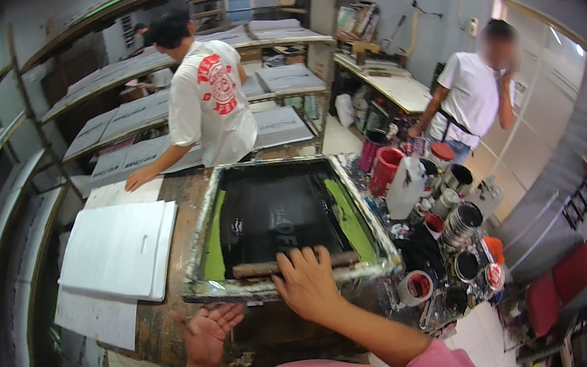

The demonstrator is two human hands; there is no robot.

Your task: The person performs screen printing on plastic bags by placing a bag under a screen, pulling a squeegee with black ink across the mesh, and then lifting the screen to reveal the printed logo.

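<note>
A screen printing frame [372, 213] lies on the worktable, its mesh smeared with black ink and edged with green strips. Across its near end rests a squeegee [259, 270] with a brownish handle. My right hand [310, 280] is closed over that handle near its right part. Just off the frame's near left corner, my left hand [211, 330] is held palm up, fingers apart and holding nothing. A stack of white sheets [116, 245] lies on the table to the left of the frame.
Ink cans and tubs [465, 219] crowd the right side, with a white jug [405, 188] among them. Racks [134, 116] hold printed sheets at the left. One person [212, 97] leans by the racks; another person [467, 95] stands beyond the cans. A red chair [556, 288] is at right.
</note>
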